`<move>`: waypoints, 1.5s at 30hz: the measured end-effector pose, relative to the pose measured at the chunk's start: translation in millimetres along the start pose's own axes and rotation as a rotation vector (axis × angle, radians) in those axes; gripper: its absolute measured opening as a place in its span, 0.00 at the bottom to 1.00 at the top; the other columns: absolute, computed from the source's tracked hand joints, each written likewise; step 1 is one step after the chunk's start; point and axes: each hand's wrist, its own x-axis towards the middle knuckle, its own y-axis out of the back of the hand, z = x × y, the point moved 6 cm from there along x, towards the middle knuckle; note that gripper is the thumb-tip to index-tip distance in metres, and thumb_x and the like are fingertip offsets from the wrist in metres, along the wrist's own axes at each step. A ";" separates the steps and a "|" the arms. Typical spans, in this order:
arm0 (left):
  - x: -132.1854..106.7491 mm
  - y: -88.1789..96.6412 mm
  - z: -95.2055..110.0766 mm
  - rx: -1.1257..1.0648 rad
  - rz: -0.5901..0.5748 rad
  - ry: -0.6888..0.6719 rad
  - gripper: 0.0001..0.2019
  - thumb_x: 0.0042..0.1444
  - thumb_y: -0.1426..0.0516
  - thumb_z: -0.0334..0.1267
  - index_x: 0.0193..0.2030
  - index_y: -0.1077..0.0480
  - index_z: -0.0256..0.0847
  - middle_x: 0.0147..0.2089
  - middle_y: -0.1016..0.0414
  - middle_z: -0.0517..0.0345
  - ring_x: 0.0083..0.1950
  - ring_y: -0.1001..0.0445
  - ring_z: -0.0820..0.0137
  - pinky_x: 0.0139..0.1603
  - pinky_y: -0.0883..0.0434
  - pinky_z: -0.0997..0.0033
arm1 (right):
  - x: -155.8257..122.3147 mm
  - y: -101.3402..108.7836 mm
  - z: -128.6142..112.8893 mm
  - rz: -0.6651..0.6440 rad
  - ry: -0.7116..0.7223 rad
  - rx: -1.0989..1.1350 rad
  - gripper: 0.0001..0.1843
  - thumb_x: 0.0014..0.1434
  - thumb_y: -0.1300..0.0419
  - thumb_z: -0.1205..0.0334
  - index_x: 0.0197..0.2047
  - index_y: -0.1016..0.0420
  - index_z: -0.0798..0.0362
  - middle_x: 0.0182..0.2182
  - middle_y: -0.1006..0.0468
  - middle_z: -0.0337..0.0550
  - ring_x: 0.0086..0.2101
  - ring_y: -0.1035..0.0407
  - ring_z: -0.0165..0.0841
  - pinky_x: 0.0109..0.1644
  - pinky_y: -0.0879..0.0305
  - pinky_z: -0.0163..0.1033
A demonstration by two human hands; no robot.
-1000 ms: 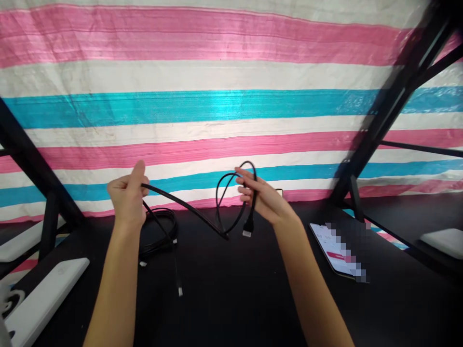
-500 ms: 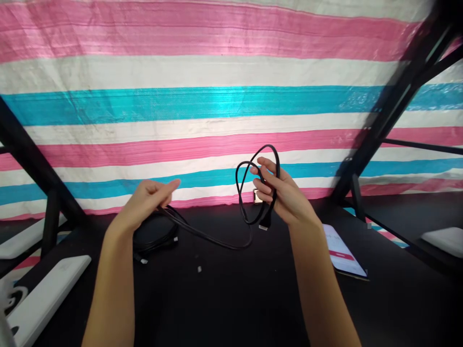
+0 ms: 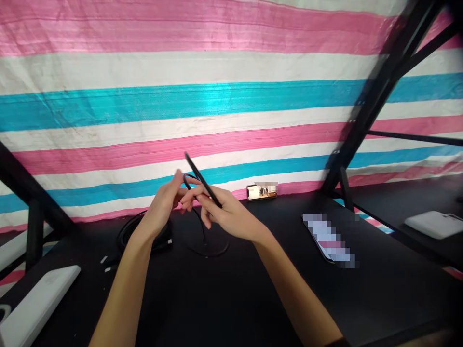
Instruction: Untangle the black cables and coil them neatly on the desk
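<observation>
Both hands meet above the black tabletop, around one black cable (image 3: 201,176). My right hand (image 3: 226,212) is closed on the cable's loops, which rise edge-on past its fingers. My left hand (image 3: 162,205) touches the right fingers and pinches the cable near its thumb; its fingertips are partly hidden. A loose loop of the cable hangs below the hands to the table. Behind my left wrist lies a coil of black cable (image 3: 125,231) with a light-tipped plug (image 3: 169,241) showing.
Against the striped sheet (image 3: 217,103) leans a phone (image 3: 261,192). Another phone (image 3: 327,238) lies to the right, its screen blurred. A white power strip-like block (image 3: 43,301) sits at the left, a white box (image 3: 436,224) at far right. Black frame bars (image 3: 376,101) slant up both sides.
My right hand has moved left with the looped cable and now meets my left hand, which has shifted slightly right. The view has turned a little, showing more of the leaning phone.
</observation>
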 end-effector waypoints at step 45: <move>-27.0 78.7 24.2 -0.028 0.639 -0.379 0.10 0.44 0.50 0.26 0.19 0.33 0.40 0.13 0.40 0.71 0.13 0.44 0.83 0.16 0.52 0.74 | 1.2 43.6 50.0 0.188 -0.156 -0.181 0.23 0.62 0.51 0.50 0.23 0.31 0.56 0.23 0.23 0.42 0.28 0.29 0.28 0.38 0.35 0.34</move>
